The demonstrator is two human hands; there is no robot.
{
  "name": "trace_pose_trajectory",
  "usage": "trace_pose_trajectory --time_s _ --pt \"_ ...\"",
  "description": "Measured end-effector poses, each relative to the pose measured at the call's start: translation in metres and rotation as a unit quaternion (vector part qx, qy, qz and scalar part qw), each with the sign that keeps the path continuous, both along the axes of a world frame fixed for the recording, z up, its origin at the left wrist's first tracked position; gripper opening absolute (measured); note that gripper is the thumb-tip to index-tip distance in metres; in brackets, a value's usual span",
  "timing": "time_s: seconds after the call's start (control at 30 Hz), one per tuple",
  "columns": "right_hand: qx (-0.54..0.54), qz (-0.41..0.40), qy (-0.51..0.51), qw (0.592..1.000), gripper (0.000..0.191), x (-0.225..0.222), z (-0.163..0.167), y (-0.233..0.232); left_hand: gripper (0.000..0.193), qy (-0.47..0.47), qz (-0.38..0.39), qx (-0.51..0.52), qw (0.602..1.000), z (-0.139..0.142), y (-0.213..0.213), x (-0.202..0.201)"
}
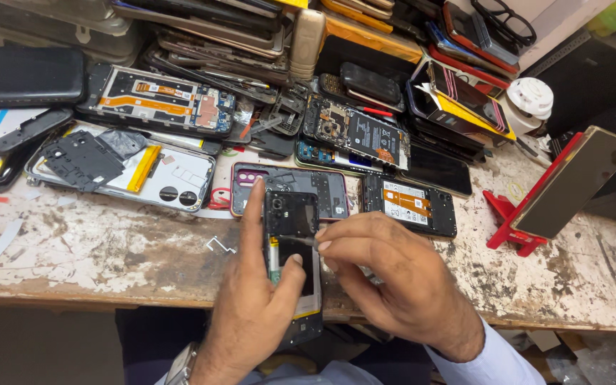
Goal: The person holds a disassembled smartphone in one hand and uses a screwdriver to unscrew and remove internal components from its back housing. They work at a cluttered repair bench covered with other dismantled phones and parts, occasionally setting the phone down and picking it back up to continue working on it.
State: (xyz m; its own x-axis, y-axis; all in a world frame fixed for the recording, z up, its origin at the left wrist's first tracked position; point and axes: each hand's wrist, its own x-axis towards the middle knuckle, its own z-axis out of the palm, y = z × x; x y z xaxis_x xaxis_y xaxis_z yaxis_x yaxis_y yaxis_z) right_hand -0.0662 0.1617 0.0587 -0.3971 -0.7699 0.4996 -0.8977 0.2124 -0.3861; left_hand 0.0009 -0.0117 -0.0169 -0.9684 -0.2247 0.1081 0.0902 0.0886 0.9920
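Observation:
My left hand (254,299) grips an opened black phone (291,214) with its back cover off, index finger stretched along its left edge and thumb resting on its lower middle. My right hand (386,278) pinches a thin metal tool (299,240), its tip touching the phone's inside just below the camera module. The phone is held over the front edge of the worn workbench (94,249).
Several dismantled phones, back covers and boards are piled across the back of the bench, among them a purple-rimmed phone (251,187) and an opened one (409,204). A phone leans on a red stand (511,232) at right. A small metal part (219,246) lies beside my left hand.

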Motion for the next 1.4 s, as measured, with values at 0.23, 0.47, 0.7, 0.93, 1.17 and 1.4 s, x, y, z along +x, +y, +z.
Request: trace_pose_trajectory --time_s 0.23,0.47,0.7,0.93,1.17,1.4 --pt "0.022 0.012 -0.001 1.0 0.034 -0.003 -0.001 -0.005 0.096 -0.013 -0.015 -0.026 0.999 0.002 -0.001 -0.001" --pt "0.033 0.02 -0.001 0.999 0.033 -0.004 0.003 -0.009 0.099 -0.033 -0.019 -0.027 0.999 0.002 -0.003 -0.001" --pt "0.074 0.04 0.007 0.996 0.03 -0.008 0.018 -0.01 0.101 -0.055 -0.031 -0.036 0.997 0.001 -0.001 -0.001" --pt "0.145 0.109 0.013 0.983 0.039 -0.016 0.031 -0.016 0.101 -0.036 -0.028 -0.06 0.997 -0.002 -0.002 0.001" --pt "0.13 0.094 0.016 0.987 0.035 -0.015 0.03 -0.015 0.098 -0.038 -0.027 -0.029 0.999 0.001 -0.004 0.0" --pt "0.01 -0.017 -0.031 0.999 0.027 -0.011 0.011 0.0 0.052 0.038 0.005 -0.01 0.999 0.001 -0.007 0.003"
